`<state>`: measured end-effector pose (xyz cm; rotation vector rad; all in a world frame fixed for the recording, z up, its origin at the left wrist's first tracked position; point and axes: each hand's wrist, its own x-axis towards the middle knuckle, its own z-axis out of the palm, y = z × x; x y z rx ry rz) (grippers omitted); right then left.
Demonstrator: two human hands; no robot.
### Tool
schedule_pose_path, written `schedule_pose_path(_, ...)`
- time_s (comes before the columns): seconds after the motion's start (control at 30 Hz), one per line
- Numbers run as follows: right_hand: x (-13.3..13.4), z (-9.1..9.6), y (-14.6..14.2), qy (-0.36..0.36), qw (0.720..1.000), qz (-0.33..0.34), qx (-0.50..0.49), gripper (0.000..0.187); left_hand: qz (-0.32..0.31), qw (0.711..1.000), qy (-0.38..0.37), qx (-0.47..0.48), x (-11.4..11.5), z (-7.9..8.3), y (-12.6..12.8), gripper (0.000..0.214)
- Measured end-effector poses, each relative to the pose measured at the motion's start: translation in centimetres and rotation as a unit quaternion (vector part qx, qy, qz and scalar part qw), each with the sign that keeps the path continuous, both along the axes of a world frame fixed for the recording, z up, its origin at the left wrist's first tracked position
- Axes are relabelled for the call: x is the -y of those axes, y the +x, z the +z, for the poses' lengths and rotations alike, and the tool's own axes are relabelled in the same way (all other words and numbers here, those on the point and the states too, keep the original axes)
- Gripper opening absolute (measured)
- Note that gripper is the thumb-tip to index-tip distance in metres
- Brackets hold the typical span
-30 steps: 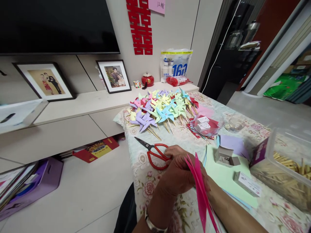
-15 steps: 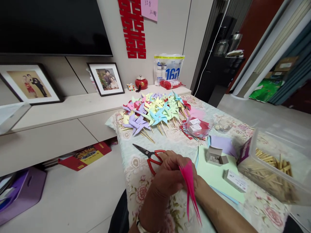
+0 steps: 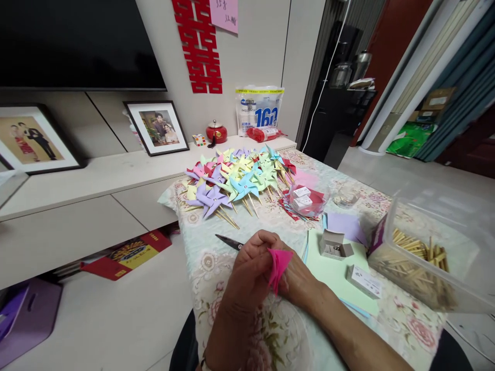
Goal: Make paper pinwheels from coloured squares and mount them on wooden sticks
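floral tablecloth (image 3: 278, 221) underneath, left hand (image 3: 249, 273) pinches pink paper (image 3: 279, 265) beside right hand (image 3: 294, 275), whose grip is hidden.

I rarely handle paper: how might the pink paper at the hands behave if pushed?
The pink paper is probably light, judging by its thin edges. Pushed, it would likely bend rather than resist, since it already looks folded. Its angular, pointed outline makes rolling unlikely.

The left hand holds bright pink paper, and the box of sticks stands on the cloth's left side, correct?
Wrong side: the head view shows the box of sticks on the right side of the flowered cloth. The left hand does hold bright pink paper.
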<state>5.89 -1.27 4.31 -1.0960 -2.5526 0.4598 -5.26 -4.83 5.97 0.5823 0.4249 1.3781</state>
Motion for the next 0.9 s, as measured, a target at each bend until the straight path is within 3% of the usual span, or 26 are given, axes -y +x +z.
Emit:
schedule_pose_path(0.13, 0.1, -0.4, -0.2, 0.022, 0.999, 0.003, 0.050, 0.014, 0.023, 0.999, -0.040, -0.022, 1.1, -0.3, -0.5, 0.023)
schedule_pose_path(0.3, 0.5, 0.0, 0.1, 0.001, 0.997, -0.002, 0.080, 0.018, 0.077, 0.985, -0.138, -0.065, 4.2, -1.4, -2.0, 0.043)
schedule_pose_path(0.43, 1.1, 0.1, 0.2, 0.016, 0.993, -0.026, 0.115, 0.020, 0.122, 0.961, -0.229, -0.095, 6.8, -2.5, -3.2, 0.040)
schedule_pose_path(0.57, 1.5, 0.4, 0.2, 0.020, 0.990, -0.084, 0.107, 0.013, 0.162, 0.952, -0.250, -0.076, 8.9, -2.9, -4.0, 0.036)
schedule_pose_path(0.67, 2.2, 0.9, 0.9, -0.027, 0.992, -0.117, 0.039, 0.018, 0.168, 0.947, -0.264, -0.073, 10.3, -3.0, -4.1, 0.033)
schedule_pose_path(0.77, 4.6, 1.1, 2.6, -0.115, 0.978, -0.103, -0.142, 0.014, 0.159, 0.949, -0.258, -0.085, 11.2, -3.0, -4.0, 0.031)
schedule_pose_path(0.83, 6.9, 1.0, 4.0, -0.237, 0.931, -0.103, -0.256, 0.018, 0.158, 0.953, -0.238, -0.096, 11.5, -3.1, -3.9, 0.031)
schedule_pose_path(0.9, 9.5, 0.7, 5.5, -0.347, 0.880, -0.100, -0.309, 0.028, 0.158, 0.956, -0.224, -0.101, 11.6, -3.2, -3.7, 0.031)
